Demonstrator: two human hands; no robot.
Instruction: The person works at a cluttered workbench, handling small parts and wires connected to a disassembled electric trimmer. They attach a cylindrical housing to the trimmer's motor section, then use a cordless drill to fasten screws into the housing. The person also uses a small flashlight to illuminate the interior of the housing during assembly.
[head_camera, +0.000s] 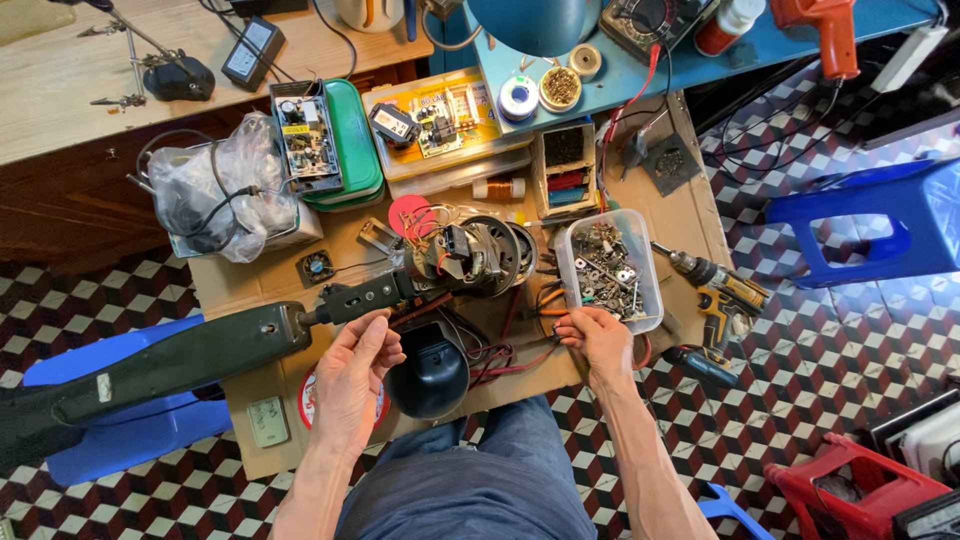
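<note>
Cluttered cardboard worktop over checkered floor; left hand pinches something too small to identify beside the dismantled fan motor; right hand grips the clear screw tub, which could tip and scatter hardware.

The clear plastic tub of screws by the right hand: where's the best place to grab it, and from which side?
Grip the clear plastic tub by its near short wall, coming from the person's side, where the right hand already touches the rim. It sits upright and open-topped, full of loose hardware, so keep it level. The cordless drill crowds its right side and the fan motor its left, so those approaches look tighter.
</note>
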